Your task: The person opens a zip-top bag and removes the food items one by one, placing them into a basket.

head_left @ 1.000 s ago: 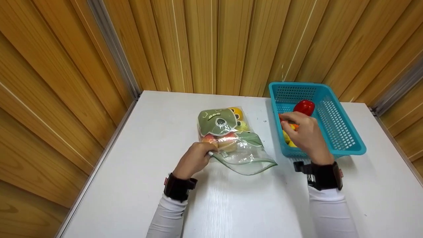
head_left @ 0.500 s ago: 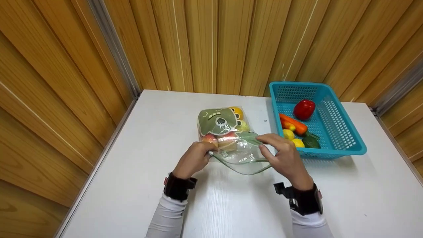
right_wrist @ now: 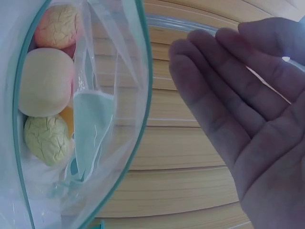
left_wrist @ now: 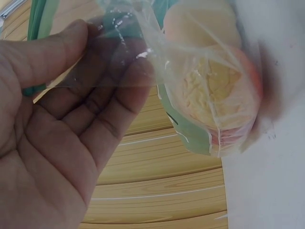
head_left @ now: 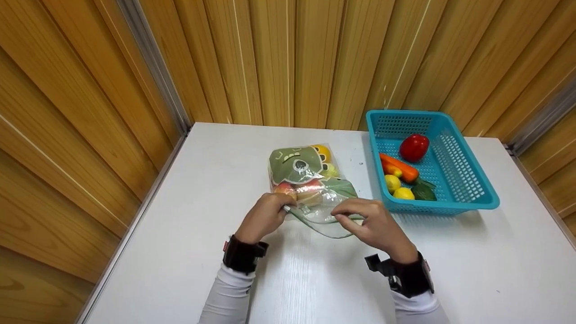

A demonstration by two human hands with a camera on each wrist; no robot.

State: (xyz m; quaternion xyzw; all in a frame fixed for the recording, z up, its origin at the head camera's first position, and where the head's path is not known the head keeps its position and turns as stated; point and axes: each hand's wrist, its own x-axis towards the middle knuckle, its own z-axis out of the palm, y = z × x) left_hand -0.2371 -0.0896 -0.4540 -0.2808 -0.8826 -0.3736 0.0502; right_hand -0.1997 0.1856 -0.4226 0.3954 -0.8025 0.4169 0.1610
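Observation:
A clear zip bag point(head_left: 294, 166) with a green cartoon print lies on the white table, its green-edged mouth gaping toward me. Inside show a red-and-yellow fruit point(head_left: 284, 189), an orange fruit point(head_left: 321, 154) and a pale yellow-green one point(right_wrist: 49, 138). At the mouth's left corner, my left hand point(head_left: 263, 216) pinches the bag; its film passes between thumb and fingers point(left_wrist: 128, 90). My right hand point(head_left: 371, 222) is over the mouth's right side. In the right wrist view its fingers point(right_wrist: 209, 105) are extended beside the bag's green rim, holding nothing.
At the right stands a blue plastic basket point(head_left: 472, 180). It holds a red bell pepper point(head_left: 414, 147), a carrot point(head_left: 407, 172), yellow lemons point(head_left: 403, 193) and a dark green vegetable point(head_left: 423, 192). Wood-patterned panels point(head_left: 310, 63) rise behind the table.
My right hand has left the basket and come left and toward me to the bag's mouth, holding nothing. The left hand and the bag stay in place.

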